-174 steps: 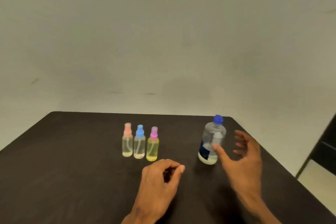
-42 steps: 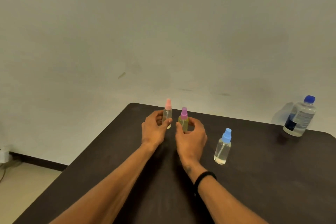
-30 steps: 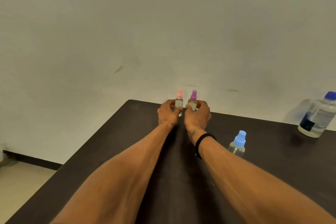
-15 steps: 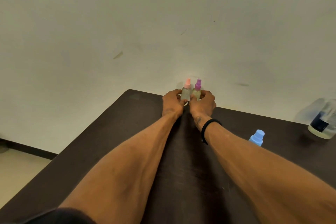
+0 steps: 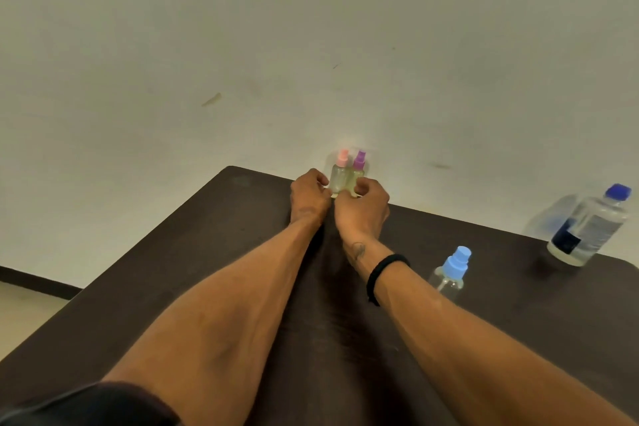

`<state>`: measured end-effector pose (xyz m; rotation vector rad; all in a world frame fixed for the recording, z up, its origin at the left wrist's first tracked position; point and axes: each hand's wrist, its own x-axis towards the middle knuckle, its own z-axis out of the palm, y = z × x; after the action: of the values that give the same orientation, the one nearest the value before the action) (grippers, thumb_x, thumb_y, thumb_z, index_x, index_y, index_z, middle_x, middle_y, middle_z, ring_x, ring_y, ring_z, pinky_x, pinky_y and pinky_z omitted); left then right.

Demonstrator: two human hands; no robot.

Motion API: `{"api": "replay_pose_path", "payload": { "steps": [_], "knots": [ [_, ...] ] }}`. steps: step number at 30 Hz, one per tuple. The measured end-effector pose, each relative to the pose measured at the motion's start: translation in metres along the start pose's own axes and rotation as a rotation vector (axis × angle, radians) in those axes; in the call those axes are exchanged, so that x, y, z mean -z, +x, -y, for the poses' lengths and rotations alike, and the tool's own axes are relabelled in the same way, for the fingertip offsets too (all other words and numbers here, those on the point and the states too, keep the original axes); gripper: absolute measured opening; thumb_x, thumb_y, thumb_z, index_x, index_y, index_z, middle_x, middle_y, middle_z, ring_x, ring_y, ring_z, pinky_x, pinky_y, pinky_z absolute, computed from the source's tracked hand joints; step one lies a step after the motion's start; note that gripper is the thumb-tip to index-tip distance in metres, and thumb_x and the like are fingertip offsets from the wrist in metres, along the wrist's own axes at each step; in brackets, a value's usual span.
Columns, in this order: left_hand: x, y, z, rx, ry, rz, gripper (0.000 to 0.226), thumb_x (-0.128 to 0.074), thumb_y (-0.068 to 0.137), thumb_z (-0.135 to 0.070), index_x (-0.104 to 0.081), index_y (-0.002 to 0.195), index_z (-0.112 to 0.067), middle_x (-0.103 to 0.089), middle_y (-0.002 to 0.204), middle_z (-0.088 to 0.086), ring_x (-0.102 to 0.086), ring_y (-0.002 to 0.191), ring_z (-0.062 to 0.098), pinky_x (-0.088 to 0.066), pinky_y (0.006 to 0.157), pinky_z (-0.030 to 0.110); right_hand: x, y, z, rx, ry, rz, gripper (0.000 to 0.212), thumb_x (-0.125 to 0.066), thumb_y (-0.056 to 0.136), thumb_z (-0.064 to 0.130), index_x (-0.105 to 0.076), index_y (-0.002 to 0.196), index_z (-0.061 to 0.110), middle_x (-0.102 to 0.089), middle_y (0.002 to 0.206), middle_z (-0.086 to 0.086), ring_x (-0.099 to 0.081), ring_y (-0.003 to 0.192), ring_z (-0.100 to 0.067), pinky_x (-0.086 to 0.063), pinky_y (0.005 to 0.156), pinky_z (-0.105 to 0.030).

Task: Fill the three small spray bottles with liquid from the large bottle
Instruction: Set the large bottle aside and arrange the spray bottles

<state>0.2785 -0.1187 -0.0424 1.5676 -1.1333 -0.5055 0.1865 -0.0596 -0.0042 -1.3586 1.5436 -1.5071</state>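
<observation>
Reaching far across the table, both arms are stretched out to the back edge; the left hand [image 5: 308, 195] has its fingers curled round the pink-capped spray bottle [image 5: 339, 174], gripping it low on the body; the right hand [image 5: 363, 206], right alongside and nearly touching the left, is curled round the purple-capped spray bottle [image 5: 358, 169] in the same way; the two little bottles stand upright, side by side, so close they seem to touch, though blur at that range makes it hard to say; both hold a pale yellowish liquid, and both caps are on. A black band [image 5: 382, 273] circles the right wrist, with a small tattoo just above it. Out to the right of that forearm stands the blue-capped spray bottle [image 5: 451, 270], upright, alone, untouched, cap on. Further right again, near the table's far edge, the large bottle [image 5: 587, 226] with its dark blue cap stands well apart from everything. The dark table [image 5: 207, 252] meets a pale wall [image 5: 311, 45] behind; a dark sleeve [image 5: 86, 405] shows at bottom left.
</observation>
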Motion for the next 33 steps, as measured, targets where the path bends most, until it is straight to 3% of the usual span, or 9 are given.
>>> {"api": "replay_pose_path", "payload": {
  "steps": [2,5,10,12,15,20,25,30,33],
  "knots": [
    [0.004,-0.011,-0.004,-0.002,-0.011,0.020,0.006,-0.070,0.092,-0.009,-0.066,0.096,-0.010,-0.073,0.092,0.009,-0.073,0.089,0.028,-0.063,0.085,0.041,0.020,-0.027,0.014,0.122,0.011,0.070,0.036,-0.068,0.099,0.013,-0.066,0.135,0.019,-0.069,0.130,0.006,-0.069,0.114,-0.010,-0.056,0.095,-0.023],
    [0.011,-0.032,-0.007,-0.023,-0.008,0.047,0.004,-0.066,0.094,-0.011,-0.066,0.091,-0.012,-0.073,0.089,0.007,-0.073,0.087,0.026,-0.063,0.083,0.042,0.061,-0.072,0.029,0.367,0.058,0.157,0.030,-0.072,0.099,0.014,-0.071,0.127,0.023,-0.073,0.118,0.012,-0.073,0.099,-0.001,-0.060,0.086,-0.017],
    [0.031,-0.072,-0.004,-0.094,0.110,0.056,0.003,-0.072,0.095,-0.013,-0.072,0.095,-0.017,-0.072,0.096,0.000,-0.067,0.086,0.012,-0.057,0.083,0.024,0.143,-0.121,0.025,0.698,-0.015,0.036,0.027,-0.079,0.093,0.007,-0.074,0.120,0.013,-0.072,0.108,0.004,-0.072,0.094,-0.012,-0.057,0.079,-0.016],
    [0.041,-0.089,-0.004,-0.099,0.126,0.075,0.005,-0.072,0.096,-0.016,-0.072,0.095,-0.021,-0.071,0.098,-0.003,-0.065,0.086,0.006,-0.047,0.074,0.008,0.169,-0.124,0.019,0.675,-0.063,-0.054,0.030,-0.080,0.091,0.014,-0.073,0.120,0.015,-0.069,0.107,0.003,-0.069,0.091,-0.011,-0.055,0.076,-0.014],
    [0.056,-0.111,-0.005,-0.089,0.105,0.070,0.005,-0.073,0.096,-0.019,-0.073,0.095,-0.023,-0.071,0.097,-0.006,-0.066,0.088,0.006,-0.043,0.071,0.006,0.196,-0.119,0.005,0.474,-0.089,-0.099,0.044,-0.084,0.087,0.025,-0.068,0.128,0.025,-0.062,0.112,0.007,-0.062,0.093,-0.008,-0.052,0.075,-0.013],
    [0.065,-0.147,-0.010,-0.054,0.066,0.043,0.004,-0.075,0.096,-0.020,-0.074,0.097,-0.024,-0.071,0.092,-0.012,-0.067,0.086,0.000,-0.045,0.068,0.006,0.217,-0.102,-0.027,0.187,-0.276,0.104,0.070,-0.094,0.075,0.040,-0.060,0.136,0.038,-0.059,0.124,0.014,-0.061,0.101,-0.003,-0.050,0.077,-0.022],
    [0.055,-0.152,-0.023,0.000,-0.024,-0.018,0.001,-0.075,0.096,-0.023,-0.075,0.097,-0.023,-0.072,0.088,-0.010,-0.068,0.086,0.003,-0.053,0.077,0.017,0.206,-0.084,-0.033,0.079,-0.267,0.215,0.055,-0.092,0.079,0.039,-0.067,0.127,0.030,-0.070,0.106,0.019,-0.068,0.095,-0.003,-0.054,0.080,-0.022],
    [0.036,-0.140,-0.032,0.011,-0.065,-0.021,0.004,-0.073,0.097,-0.023,-0.076,0.100,-0.021,-0.071,0.088,-0.009,-0.066,0.084,0.002,-0.044,0.068,0.007,0.184,-0.055,-0.035,0.094,-0.270,0.253,0.051,-0.092,0.081,0.033,-0.074,0.127,0.021,-0.077,0.106,0.010,-0.073,0.097,-0.005,-0.060,0.091,-0.027],
    [0.027,-0.128,-0.033,-0.002,-0.052,-0.035,0.003,-0.073,0.098,-0.021,-0.075,0.099,-0.020,-0.071,0.087,-0.008,-0.066,0.080,0.002,-0.053,0.072,0.014,0.163,-0.029,-0.026,0.110,-0.217,0.265,0.045,-0.092,0.081,0.031,-0.076,0.122,0.022,-0.078,0.104,0.011,-0.073,0.097,-0.003,-0.058,0.089,-0.024]
  ]
}}
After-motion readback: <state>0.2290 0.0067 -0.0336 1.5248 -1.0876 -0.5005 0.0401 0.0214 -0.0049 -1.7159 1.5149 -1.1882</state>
